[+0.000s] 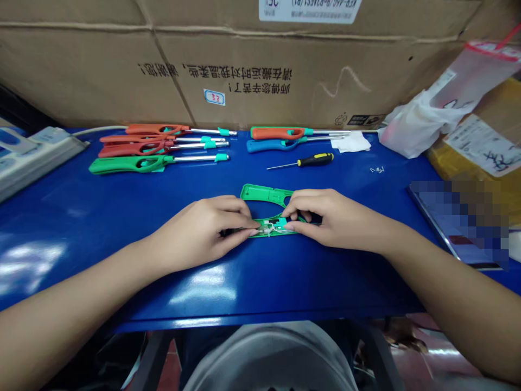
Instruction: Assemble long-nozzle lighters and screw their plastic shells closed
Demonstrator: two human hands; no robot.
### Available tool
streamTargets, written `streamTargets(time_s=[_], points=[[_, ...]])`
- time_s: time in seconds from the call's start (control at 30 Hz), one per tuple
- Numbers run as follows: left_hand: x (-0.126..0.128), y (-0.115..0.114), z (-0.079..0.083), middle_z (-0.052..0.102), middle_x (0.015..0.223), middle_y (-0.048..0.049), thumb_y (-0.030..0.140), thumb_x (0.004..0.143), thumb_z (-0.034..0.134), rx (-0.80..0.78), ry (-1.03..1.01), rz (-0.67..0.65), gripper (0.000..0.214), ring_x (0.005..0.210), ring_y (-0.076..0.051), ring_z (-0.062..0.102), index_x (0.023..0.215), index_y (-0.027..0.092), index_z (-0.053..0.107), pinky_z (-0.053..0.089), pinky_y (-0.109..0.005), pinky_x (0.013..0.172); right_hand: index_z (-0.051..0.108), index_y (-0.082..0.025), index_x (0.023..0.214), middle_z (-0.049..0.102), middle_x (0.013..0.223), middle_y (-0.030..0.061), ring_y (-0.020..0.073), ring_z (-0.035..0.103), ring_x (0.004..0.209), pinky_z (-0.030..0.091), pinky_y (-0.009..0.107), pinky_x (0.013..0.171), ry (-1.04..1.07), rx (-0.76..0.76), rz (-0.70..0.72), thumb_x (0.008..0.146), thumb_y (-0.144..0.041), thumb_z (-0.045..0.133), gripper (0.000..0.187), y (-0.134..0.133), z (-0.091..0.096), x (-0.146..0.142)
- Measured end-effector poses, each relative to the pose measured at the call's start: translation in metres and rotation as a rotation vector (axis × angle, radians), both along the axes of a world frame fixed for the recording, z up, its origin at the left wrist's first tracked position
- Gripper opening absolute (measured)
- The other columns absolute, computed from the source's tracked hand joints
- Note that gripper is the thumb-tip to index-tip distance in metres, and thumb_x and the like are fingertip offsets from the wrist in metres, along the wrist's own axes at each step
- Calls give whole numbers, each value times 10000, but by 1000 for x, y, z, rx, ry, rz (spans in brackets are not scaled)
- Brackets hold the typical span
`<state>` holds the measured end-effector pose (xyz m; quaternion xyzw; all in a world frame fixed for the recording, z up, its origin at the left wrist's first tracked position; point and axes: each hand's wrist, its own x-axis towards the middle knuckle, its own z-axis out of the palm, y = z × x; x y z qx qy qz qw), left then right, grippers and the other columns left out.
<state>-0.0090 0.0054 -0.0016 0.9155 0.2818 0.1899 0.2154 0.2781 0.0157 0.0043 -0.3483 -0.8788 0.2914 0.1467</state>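
Note:
An opened green lighter handle half (264,232) lies on the blue table between my hands, with a teal trigger piece, white wires and small inner parts showing in it. My left hand (220,225) pinches its left end, thumb and fingertips pressed together over the inner parts. My right hand (325,217) is closed at the right end, thumb and fingertips at the teal trigger (280,222). Just behind lies the other green shell half (262,193), hollow side up, its right end partly covered by my right fingers. What sits under the fingertips is hidden.
Behind are several long-nosed lighters (142,146), an orange lighter (280,133), a blue lighter (268,145) and a screwdriver (315,159). A power strip (36,157) stands left. White tissue (352,142), a plastic bag (419,119) and a phone (448,222) are right. A cardboard box (122,65) walls the back.

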Motion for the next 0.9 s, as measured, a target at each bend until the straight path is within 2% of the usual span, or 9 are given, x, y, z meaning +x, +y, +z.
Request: streamTargets(time_s=[0.23,0.4,0.53,0.63,0.8,0.9], points=[[1,0,0,747,1008,-50,238,1052,612,37,15,-1,194,943,-187,682,1053,180,797,538,-309,847,742,-169,931,639,792,-11,106,522,674,417,254,637,90,10,-48,901,-197,758,44,2,-8,-6],[3,1,1,749,1010,-49,235,1042,614,69,9,5,193,945,-189,662,1064,189,800,539,-328,864,734,-182,909,643,807,4,116,529,667,405,270,624,175,112,-167,962,-265,674,116,3,-3,-1],[3,2,0,728,1016,-56,224,1029,619,89,-40,14,189,964,-180,653,1080,175,794,539,-307,874,709,-182,999,692,990,58,177,603,827,441,312,730,-63,220,-260,950,-225,635,99,11,3,12],[2,5,-2,727,1053,-64,238,1026,607,99,-95,105,209,987,-183,665,1100,170,790,540,-310,910,694,-182,1046,693,1030,76,197,591,825,440,327,730,-214,186,-295,949,-291,651,152,17,1,19],[-1,14,-10,721,1248,-86,359,1016,616,113,-96,359,358,1149,-258,657,1322,204,715,554,-378,983,667,-189,910,654,839,37,175,557,713,405,302,675,-172,129,-321,926,-339,718,160,23,-7,19],[-2,16,-13,679,1380,-90,441,991,648,22,-124,445,509,1136,-270,678,1458,240,626,610,-346,863,625,-192,829,605,750,2,152,528,654,382,287,645,-131,144,-329,921,-312,744,192,21,-6,16]])
